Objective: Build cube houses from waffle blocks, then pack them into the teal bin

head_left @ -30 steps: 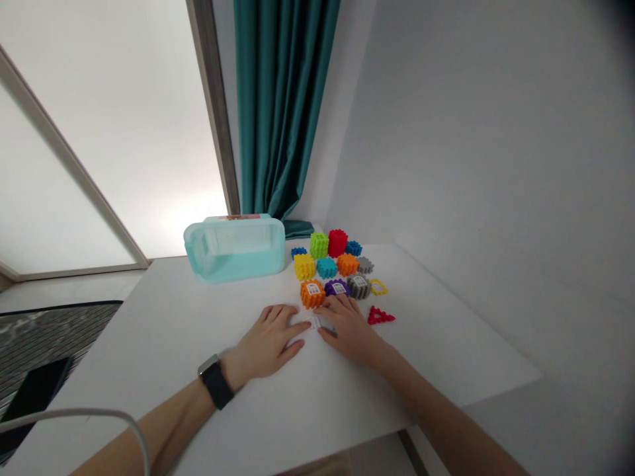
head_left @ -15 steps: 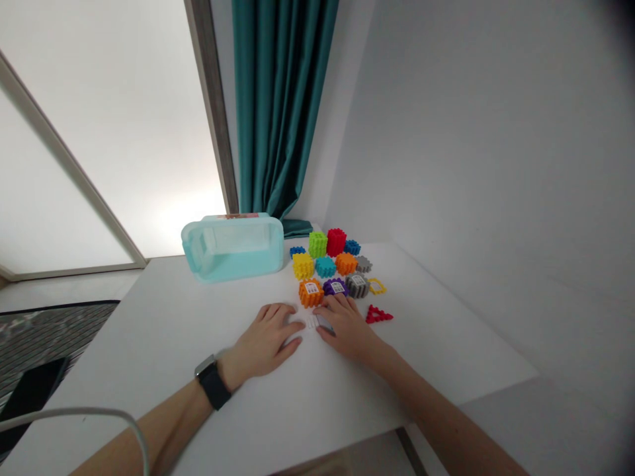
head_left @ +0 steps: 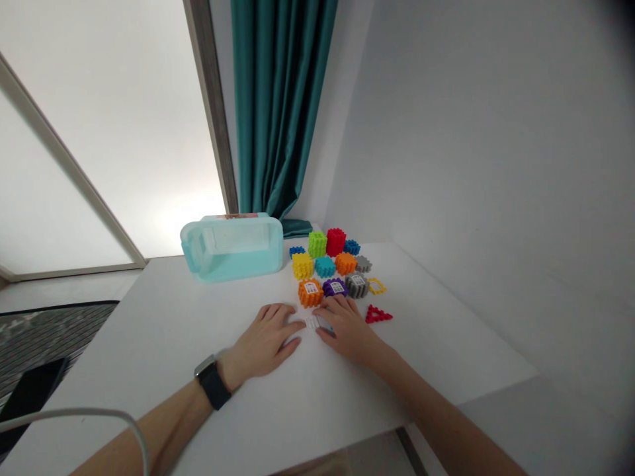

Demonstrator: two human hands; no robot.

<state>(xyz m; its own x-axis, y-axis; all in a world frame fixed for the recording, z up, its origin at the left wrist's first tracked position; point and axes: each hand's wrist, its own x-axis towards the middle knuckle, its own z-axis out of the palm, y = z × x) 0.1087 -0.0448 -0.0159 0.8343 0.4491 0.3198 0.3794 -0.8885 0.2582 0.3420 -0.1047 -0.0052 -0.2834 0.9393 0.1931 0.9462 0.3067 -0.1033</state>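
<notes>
My left hand (head_left: 262, 342) and right hand (head_left: 348, 329) lie flat on the desk (head_left: 163, 317), fingers open and gripping nothing I can see, either side of a small white piece (head_left: 312, 322). The colored blocks (head_left: 325, 266) all sit outside the aqua tub (head_left: 231, 250) at eleven o'clock.

Plastic tub (head_left: 231, 248) on the table (head_left: 163, 317), toy blocks (head_left: 325, 266) just right of it, curtain (head_left: 278, 99) behind both

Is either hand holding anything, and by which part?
Cannot tell: a small white piece lies between the left hand and right hand, with the right hand's fingers against its edge, but no clear grip shows.
</notes>
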